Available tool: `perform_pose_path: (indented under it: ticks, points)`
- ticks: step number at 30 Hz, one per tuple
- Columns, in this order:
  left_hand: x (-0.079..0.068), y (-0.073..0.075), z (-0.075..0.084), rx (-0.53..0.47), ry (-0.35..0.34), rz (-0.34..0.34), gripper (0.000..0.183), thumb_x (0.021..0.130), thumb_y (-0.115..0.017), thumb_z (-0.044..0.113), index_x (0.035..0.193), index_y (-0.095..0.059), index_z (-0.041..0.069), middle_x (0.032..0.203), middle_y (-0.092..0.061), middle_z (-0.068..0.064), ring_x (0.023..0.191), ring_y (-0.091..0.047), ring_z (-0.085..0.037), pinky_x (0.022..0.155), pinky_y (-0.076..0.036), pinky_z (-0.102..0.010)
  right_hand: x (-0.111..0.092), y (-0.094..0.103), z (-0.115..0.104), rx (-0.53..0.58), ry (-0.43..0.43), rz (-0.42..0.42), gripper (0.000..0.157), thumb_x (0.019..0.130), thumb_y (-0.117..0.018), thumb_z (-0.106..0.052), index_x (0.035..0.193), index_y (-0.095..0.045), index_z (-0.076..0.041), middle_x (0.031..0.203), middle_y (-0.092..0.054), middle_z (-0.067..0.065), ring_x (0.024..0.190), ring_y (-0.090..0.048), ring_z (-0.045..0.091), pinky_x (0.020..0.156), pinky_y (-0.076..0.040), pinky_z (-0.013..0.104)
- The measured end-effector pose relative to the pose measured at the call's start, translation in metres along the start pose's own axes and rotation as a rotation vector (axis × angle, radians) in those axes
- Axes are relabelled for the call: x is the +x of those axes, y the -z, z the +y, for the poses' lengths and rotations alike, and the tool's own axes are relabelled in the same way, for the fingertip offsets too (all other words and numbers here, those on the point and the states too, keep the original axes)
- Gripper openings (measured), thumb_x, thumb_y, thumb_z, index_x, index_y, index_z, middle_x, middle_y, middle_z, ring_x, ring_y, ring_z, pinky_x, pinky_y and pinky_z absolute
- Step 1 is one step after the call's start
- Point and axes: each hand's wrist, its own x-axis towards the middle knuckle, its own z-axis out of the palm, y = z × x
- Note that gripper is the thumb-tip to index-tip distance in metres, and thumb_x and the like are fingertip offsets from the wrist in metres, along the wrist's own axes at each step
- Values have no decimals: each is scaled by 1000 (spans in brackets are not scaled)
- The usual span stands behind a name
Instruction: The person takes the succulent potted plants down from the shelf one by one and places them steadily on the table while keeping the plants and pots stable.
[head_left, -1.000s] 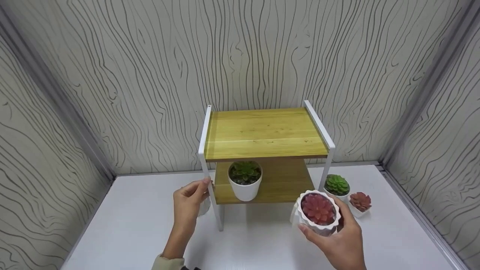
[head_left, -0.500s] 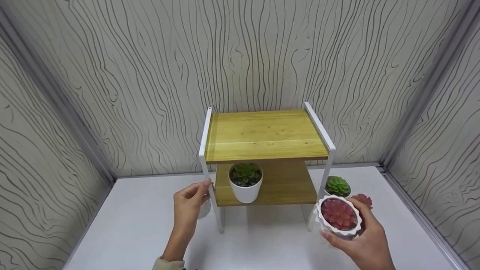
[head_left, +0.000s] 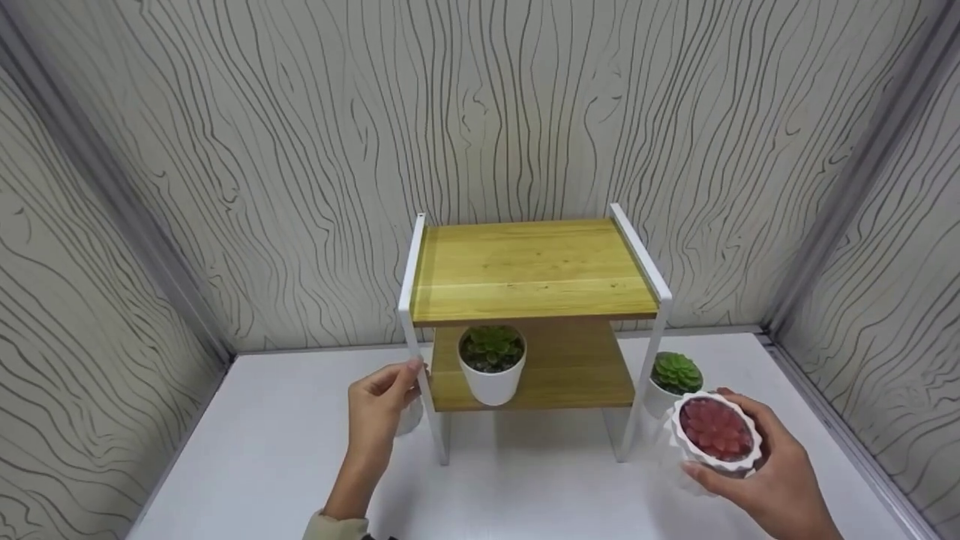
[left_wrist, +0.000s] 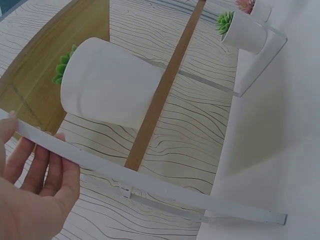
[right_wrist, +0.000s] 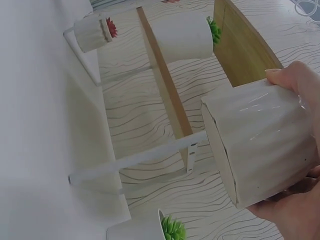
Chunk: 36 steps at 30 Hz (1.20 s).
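My left hand (head_left: 375, 412) pinches the white left front post (left_wrist: 100, 160) of a two-tier shelf between thumb and fingers. In my right hand (head_left: 780, 465) is a white scalloped flowerpot (right_wrist: 265, 145) with a red succulent (head_left: 716, 429), gripped round its side and held off to the right of the shelf. The pot's ribbed wall and flat base show in the right wrist view. A smooth white flowerpot (head_left: 493, 384) with a green succulent (head_left: 491, 345) stands on the lower wooden board (head_left: 574, 367), left of its middle.
Right of the shelf stands another white pot with a green succulent (head_left: 677, 373), partly overlapped by the held pot. A ribbed pot (right_wrist: 90, 35) with a red succulent stands beyond the shelf's left side, mostly behind my left hand in the head view. Wood-patterned panels (head_left: 300, 187) enclose the white table (head_left: 247, 450).
My right hand has carried the scalloped flowerpot rightward, away from the shelf's right front leg; it now covers the small red succulent on the table. My left hand has stayed on the post.
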Motion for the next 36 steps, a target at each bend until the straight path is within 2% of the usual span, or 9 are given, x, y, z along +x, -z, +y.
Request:
perform_pose_path:
  ticks: [5, 10, 12, 17, 19, 27, 31, 33, 36]
  points:
    - [1, 0, -1, -18, 2, 1, 31, 101, -73, 30, 111, -79, 2, 119, -77, -18, 111, -74, -19, 100, -62, -28, 2, 4, 14, 58, 28, -46, 93, 65, -100, -6, 145, -51, -8, 140, -45, -37, 126, -42, -26, 91, -47, -2]
    - [0, 1, -1, -10, 5, 6, 32, 101, -73, 33, 111, -80, 4, 116, -78, -12, 112, -74, -19, 101, -62, -29, 5, 3, 34, 20, -31, -59, 92, 67, -100, -10, 145, -51, -8, 132, -47, -36, 118, -44, -27, 86, -47, -1]
    - [-1, 2, -1, -7, 7, 7, 33, 101, -72, 34, 112, -80, 4, 116, -78, -12, 113, -74, -19, 101, -62, -29, 6, 2, 40, -8, -47, -49, 93, 67, -100, -10, 145, -50, -7, 135, -51, -25, 112, -44, -26, 83, -47, -1]
    - [0, 1, 0, -14, 7, 3, 34, 101, -72, 33, 112, -79, 2, 116, -77, -13, 113, -74, -20, 102, -62, -29, 14, 2, 52, -53, -70, -34, 96, 69, -100, -14, 148, -47, -1, 148, -54, 20, 107, -37, -28, 81, -43, -2]
    - [2, 1, 0, -18, 7, 2, 33, 101, -72, 33, 112, -79, 2, 115, -78, -11, 114, -74, -20, 102, -62, -29, 17, 2, 56, -60, -80, -32, 97, 71, -99, -16, 149, -45, 0, 148, -52, 27, 106, -36, -29, 80, -41, -2]
    - [2, 1, 1, -11, 30, 5, 35, 100, -73, 36, 110, -79, 2, 112, -78, -10, 107, -74, -17, 99, -63, -29, 19, -3, 84, -52, -122, -35, 95, 74, -98, -19, 150, -43, 0, 144, -54, 25, 104, -36, -28, 80, -41, -2]
    - [1, 1, 1, -3, 33, 3, 36, 100, -73, 37, 110, -79, 3, 110, -78, -8, 107, -74, -17, 100, -63, -29, 18, -6, 97, -69, -188, -65, 99, 74, -98, -26, 150, -40, 0, 144, -54, 27, 101, -34, -29, 80, -42, 0]
    - [0, 2, 1, -2, 28, -3, 36, 101, -72, 36, 111, -79, 3, 110, -79, -6, 108, -74, -17, 100, -63, -30, 19, -7, 102, -85, -237, -88, 102, 75, -98, -30, 152, -37, 1, 146, -53, 29, 105, -42, -23, 83, -46, 6]
    - [0, 2, 1, -4, 23, -6, 34, 101, -72, 36, 111, -80, 4, 111, -79, -7, 107, -75, -16, 100, -63, -29, 21, -9, 108, -95, -296, -123, 108, 76, -96, -35, 154, -32, 2, 149, -49, 32, 122, -60, 9, 97, -57, 27]
